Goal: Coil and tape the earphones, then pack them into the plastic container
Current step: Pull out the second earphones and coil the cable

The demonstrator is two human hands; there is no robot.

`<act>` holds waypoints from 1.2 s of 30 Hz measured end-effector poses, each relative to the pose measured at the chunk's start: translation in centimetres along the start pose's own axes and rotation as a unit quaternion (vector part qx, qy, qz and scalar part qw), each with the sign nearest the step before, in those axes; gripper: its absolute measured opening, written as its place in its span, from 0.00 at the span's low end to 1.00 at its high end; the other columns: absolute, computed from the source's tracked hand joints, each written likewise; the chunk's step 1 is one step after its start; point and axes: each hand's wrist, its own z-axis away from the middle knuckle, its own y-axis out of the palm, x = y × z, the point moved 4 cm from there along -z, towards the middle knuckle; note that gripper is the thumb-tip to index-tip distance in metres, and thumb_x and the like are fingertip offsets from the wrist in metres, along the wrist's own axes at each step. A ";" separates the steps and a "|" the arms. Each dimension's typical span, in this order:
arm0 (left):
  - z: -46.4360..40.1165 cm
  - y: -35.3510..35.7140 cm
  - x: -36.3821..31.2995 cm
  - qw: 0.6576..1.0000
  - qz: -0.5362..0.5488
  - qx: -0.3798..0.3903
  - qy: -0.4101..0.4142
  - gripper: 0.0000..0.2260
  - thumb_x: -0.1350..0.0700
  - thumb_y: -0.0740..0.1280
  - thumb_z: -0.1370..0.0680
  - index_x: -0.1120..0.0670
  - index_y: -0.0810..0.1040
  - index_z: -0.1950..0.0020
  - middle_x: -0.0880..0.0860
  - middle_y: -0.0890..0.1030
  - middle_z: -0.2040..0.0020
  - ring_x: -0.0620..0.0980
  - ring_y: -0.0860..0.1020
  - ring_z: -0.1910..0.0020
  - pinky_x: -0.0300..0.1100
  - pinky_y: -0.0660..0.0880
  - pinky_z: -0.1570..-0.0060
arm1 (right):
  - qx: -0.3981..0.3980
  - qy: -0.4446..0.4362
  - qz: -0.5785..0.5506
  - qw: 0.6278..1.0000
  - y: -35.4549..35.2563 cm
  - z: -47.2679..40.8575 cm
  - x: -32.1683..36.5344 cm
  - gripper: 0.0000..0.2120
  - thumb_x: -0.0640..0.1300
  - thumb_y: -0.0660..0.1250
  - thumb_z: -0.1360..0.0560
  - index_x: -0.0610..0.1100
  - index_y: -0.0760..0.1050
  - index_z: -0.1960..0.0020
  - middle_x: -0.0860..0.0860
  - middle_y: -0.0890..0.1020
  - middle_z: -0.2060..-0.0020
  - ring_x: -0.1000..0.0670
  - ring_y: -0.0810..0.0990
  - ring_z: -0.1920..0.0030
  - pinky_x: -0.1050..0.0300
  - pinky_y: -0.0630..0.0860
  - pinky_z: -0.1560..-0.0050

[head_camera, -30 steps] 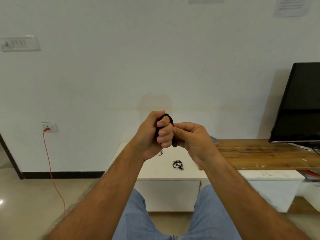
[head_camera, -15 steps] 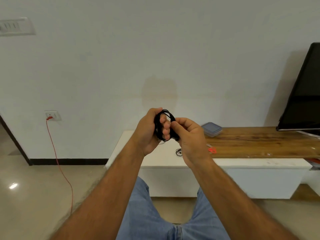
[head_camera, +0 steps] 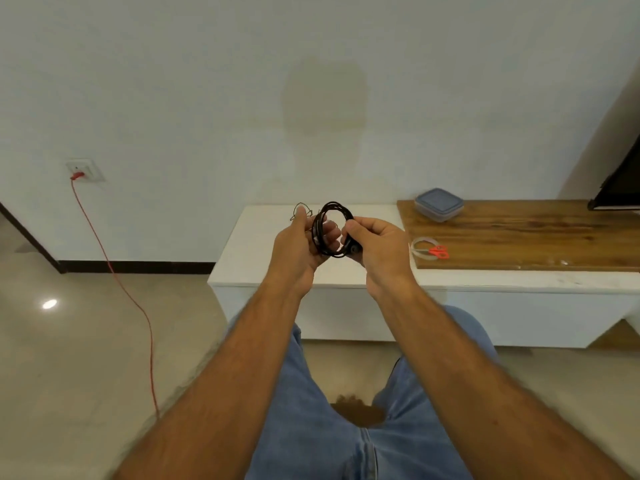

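A black coil of earphone wire [head_camera: 333,206] hangs in the air between both hands, above the white bench. My left hand [head_camera: 300,244] holds the coil's left side, with wire wound round its fingers. My right hand [head_camera: 377,244] pinches the coil's right side near the lower end. A lidded plastic container [head_camera: 438,204] sits on the wooden board to the right. A clear tape roll [head_camera: 423,249] lies on the board with red-handled scissors [head_camera: 437,251] on it. Another thin black wire [head_camera: 300,205] lies on the bench behind my left hand.
The white bench [head_camera: 249,251] stands against the wall, with a wooden board [head_camera: 526,233] on its right part. A dark monitor [head_camera: 623,181] is at the far right. A red cable [head_camera: 114,271] runs from a wall socket down across the floor. My knees are below.
The camera has tilted down and drawn closer to the bench. My hands have moved slightly apart, and the coil now shows as an open loop between them.
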 end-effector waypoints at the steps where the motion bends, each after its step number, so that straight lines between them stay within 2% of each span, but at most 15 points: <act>1: -1.0 -0.6 0.9 1.000 -0.009 -0.005 -0.015 0.19 0.46 0.57 0.17 0.60 0.79 0.46 0.54 0.84 0.57 0.49 0.83 0.59 0.45 0.81 0.54 | -0.007 0.017 0.006 1.000 -0.1 -1.0 -1.1 0.03 0.34 0.69 0.25 0.36 0.81 0.53 0.44 0.82 0.64 0.51 0.80 0.65 0.53 0.83 0.57; 5: -5.0 -3.2 3.9 0.995 -0.089 -0.022 -0.041 0.16 0.45 0.63 0.19 0.57 0.80 0.47 0.52 0.85 0.55 0.50 0.84 0.53 0.48 0.80 0.49 | -0.024 0.061 0.069 0.995 -0.3 -5.0 -5.5 0.05 0.34 0.69 0.25 0.38 0.81 0.58 0.45 0.81 0.67 0.50 0.78 0.66 0.53 0.82 0.58; 8: -8.3 -5.1 5.5 0.989 -0.140 -0.014 -0.050 0.10 0.52 0.68 0.21 0.58 0.81 0.48 0.55 0.84 0.55 0.50 0.83 0.53 0.47 0.81 0.50 | -0.023 0.089 0.116 0.989 0.3 -8.0 -8.7 0.04 0.34 0.69 0.25 0.38 0.81 0.58 0.46 0.80 0.68 0.51 0.78 0.67 0.54 0.81 0.60; 11: -12.3 -6.9 7.0 0.985 -0.160 -0.028 -0.066 0.07 0.60 0.70 0.23 0.61 0.81 0.46 0.59 0.83 0.54 0.50 0.82 0.55 0.45 0.82 0.53 | -0.014 0.106 0.154 0.982 1.2 -11.1 -11.7 0.04 0.33 0.69 0.26 0.36 0.82 0.59 0.45 0.80 0.70 0.51 0.76 0.70 0.60 0.79 0.67; 13: -14.9 -8.0 8.1 0.984 -0.149 -0.044 -0.082 0.08 0.63 0.71 0.24 0.61 0.80 0.46 0.60 0.83 0.54 0.51 0.82 0.56 0.45 0.81 0.53 | -0.012 0.120 0.165 0.979 2.0 -13.1 -13.8 0.04 0.33 0.69 0.26 0.33 0.82 0.56 0.43 0.80 0.69 0.51 0.76 0.70 0.62 0.78 0.69; 15: -17.2 -9.1 9.3 0.986 -0.116 -0.065 -0.099 0.13 0.65 0.71 0.25 0.63 0.78 0.41 0.60 0.83 0.55 0.52 0.82 0.57 0.46 0.81 0.52 | -0.014 0.135 0.168 0.976 2.7 -14.8 -15.7 0.04 0.33 0.69 0.26 0.33 0.82 0.55 0.43 0.80 0.69 0.50 0.76 0.70 0.61 0.79 0.68; 18: -19.9 -10.4 11.0 0.988 -0.043 -0.096 -0.114 0.18 0.67 0.68 0.24 0.62 0.72 0.34 0.61 0.83 0.50 0.52 0.84 0.54 0.46 0.81 0.52 | -0.017 0.149 0.172 0.974 3.5 -17.0 -18.3 0.03 0.34 0.69 0.26 0.35 0.82 0.56 0.44 0.80 0.70 0.51 0.76 0.71 0.59 0.79 0.66; 21: -21.3 -11.3 12.2 0.985 0.036 -0.118 -0.119 0.18 0.69 0.65 0.22 0.62 0.70 0.33 0.62 0.82 0.49 0.53 0.84 0.52 0.44 0.81 0.53 | -0.014 0.156 0.170 0.973 3.8 -17.5 -20.3 0.05 0.34 0.70 0.26 0.39 0.82 0.60 0.45 0.80 0.71 0.51 0.76 0.70 0.54 0.80 0.63; 24: -22.3 -12.0 13.3 0.978 0.092 -0.132 -0.134 0.16 0.70 0.63 0.21 0.62 0.69 0.34 0.62 0.82 0.50 0.52 0.84 0.54 0.43 0.82 0.54 | -0.015 0.151 0.177 0.972 3.6 -17.6 -22.6 0.09 0.34 0.69 0.26 0.44 0.82 0.63 0.46 0.81 0.71 0.51 0.77 0.70 0.51 0.81 0.60; 26: -22.6 -12.4 13.6 0.975 0.103 -0.119 -0.156 0.14 0.69 0.63 0.21 0.63 0.70 0.35 0.60 0.82 0.52 0.50 0.84 0.56 0.44 0.82 0.55 | -0.029 0.145 0.183 0.972 3.3 -17.7 -23.7 0.08 0.35 0.69 0.26 0.44 0.83 0.61 0.47 0.83 0.68 0.50 0.80 0.68 0.50 0.82 0.58; 28: -22.7 -12.7 13.8 0.975 0.074 -0.082 -0.191 0.11 0.67 0.62 0.20 0.62 0.74 0.38 0.55 0.82 0.55 0.45 0.83 0.60 0.47 0.81 0.50 | -0.045 0.140 0.189 0.971 3.2 -18.2 -24.3 0.06 0.35 0.70 0.26 0.44 0.83 0.59 0.48 0.84 0.66 0.50 0.82 0.66 0.51 0.83 0.58; 30: -22.7 -12.9 13.8 0.974 0.026 -0.047 -0.221 0.08 0.64 0.62 0.20 0.59 0.79 0.44 0.51 0.82 0.59 0.42 0.81 0.64 0.52 0.76 0.43 | -0.050 0.134 0.196 0.970 3.2 -18.9 -24.5 0.05 0.35 0.70 0.26 0.43 0.83 0.58 0.48 0.83 0.67 0.51 0.81 0.67 0.53 0.82 0.59; 33: -23.3 -12.8 13.6 0.974 0.013 -0.033 -0.222 0.08 0.64 0.61 0.21 0.59 0.79 0.50 0.51 0.80 0.64 0.43 0.79 0.65 0.55 0.73 0.39 | -0.040 0.116 0.214 0.969 3.6 -20.0 -24.3 0.04 0.36 0.70 0.27 0.42 0.83 0.57 0.48 0.83 0.67 0.52 0.79 0.68 0.53 0.81 0.60; 36: -24.2 -12.7 13.4 0.977 -0.012 -0.037 -0.209 0.10 0.65 0.58 0.21 0.60 0.79 0.47 0.51 0.79 0.65 0.47 0.79 0.61 0.54 0.76 0.43 | -0.028 0.104 0.233 0.967 3.8 -21.3 -24.3 0.05 0.37 0.70 0.27 0.44 0.83 0.60 0.50 0.83 0.68 0.51 0.80 0.66 0.48 0.83 0.56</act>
